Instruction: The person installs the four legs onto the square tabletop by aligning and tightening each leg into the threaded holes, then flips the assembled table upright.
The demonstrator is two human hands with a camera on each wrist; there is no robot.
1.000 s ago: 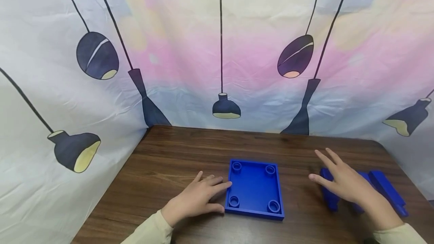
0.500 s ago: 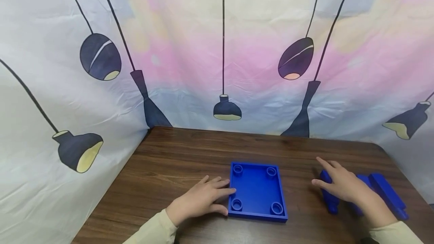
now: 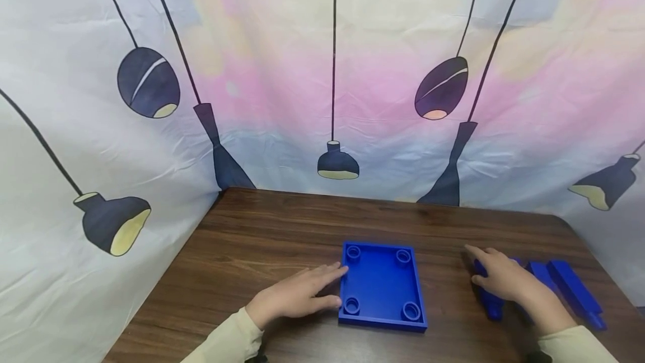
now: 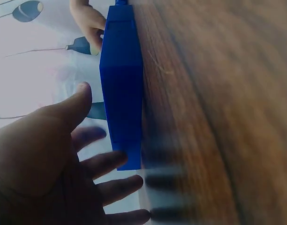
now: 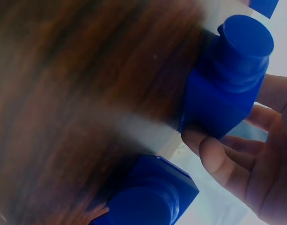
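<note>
A blue square panel (image 3: 381, 282) with a raised rim and round sockets in its corners lies on the table. My left hand (image 3: 297, 291) is at its left edge, thumb and fingers extended; in the left wrist view the fingers (image 4: 120, 187) spread beside the panel's side. To the right, my right hand (image 3: 504, 278) reaches over a blue square post (image 3: 491, 302) with a rounded, stepped end. In the right wrist view, fingers curl about this post (image 5: 218, 103), which lies on the table. The hand covers much of the post from above.
Further blue posts lie right of the right hand, one (image 3: 576, 290) near the table's right side, another (image 3: 541, 273) partly behind the forearm. The brown wooden table (image 3: 282, 223) ends at a cloth backdrop (image 3: 383, 144) printed with lamps.
The right hand, earlier spread above the posts, has come down onto the leftmost post and its fingers have drawn in. The left hand stays at the panel's left edge, its fingers closer together.
</note>
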